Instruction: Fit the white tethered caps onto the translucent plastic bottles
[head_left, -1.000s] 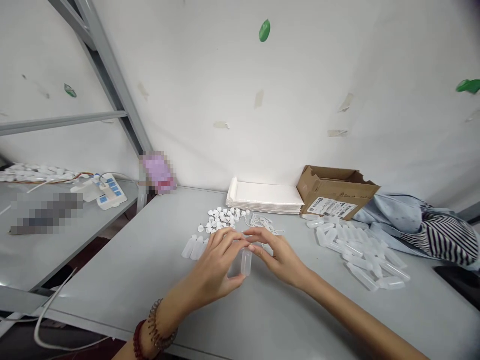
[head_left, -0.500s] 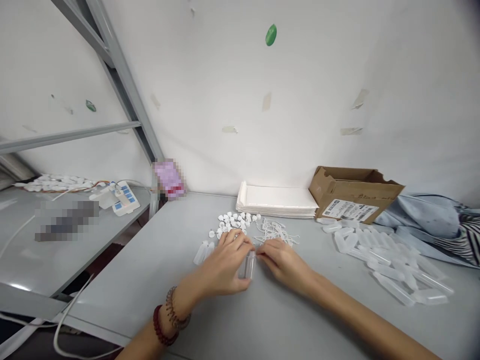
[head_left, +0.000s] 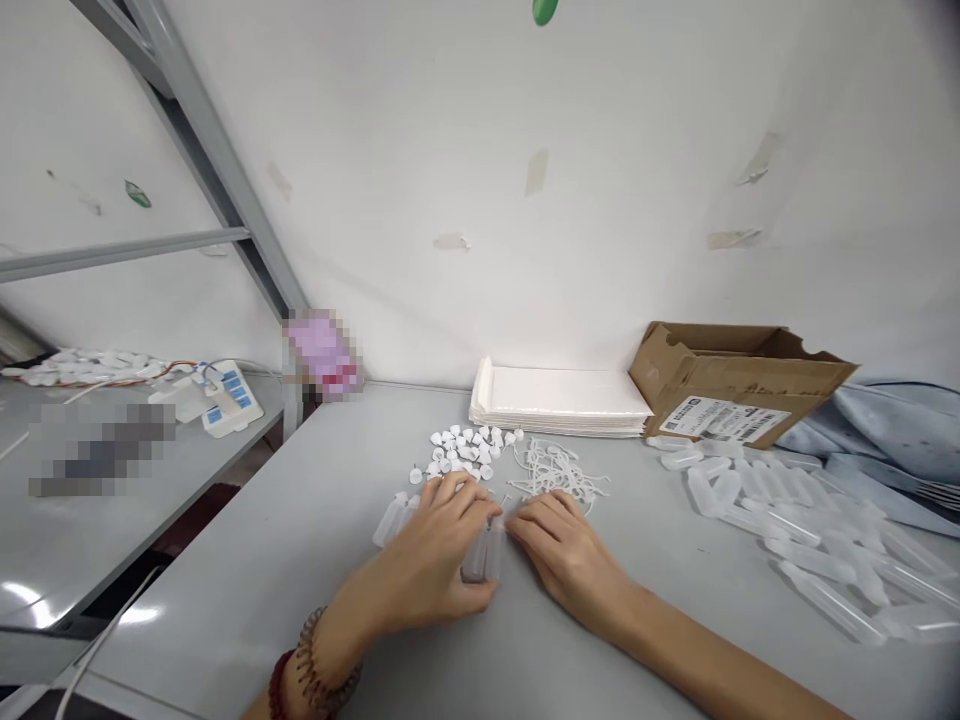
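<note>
My left hand (head_left: 435, 550) is curled around a small clear plastic bottle (head_left: 486, 552) that stands on the grey table (head_left: 300, 560). My right hand (head_left: 564, 552) rests right of the bottle, its fingertips pinched together at the bottle's top; what they pinch is too small to see. Just behind my hands lie a heap of small white caps (head_left: 465, 448) and a tangle of white strings (head_left: 559, 467). A few clear bottles (head_left: 391, 518) lie left of my left hand.
Many clear bottles (head_left: 787, 520) lie scattered at the right. A brown cardboard box (head_left: 739, 380) and a stack of white sheets (head_left: 559, 398) stand against the wall. Blue cloth (head_left: 885, 450) lies at far right. A second grey table (head_left: 90, 500) with devices is at left.
Both hands have lowered with the bottle toward the table and drawn closer to me. The view has shifted, so the box and bottle pile sit further right.
</note>
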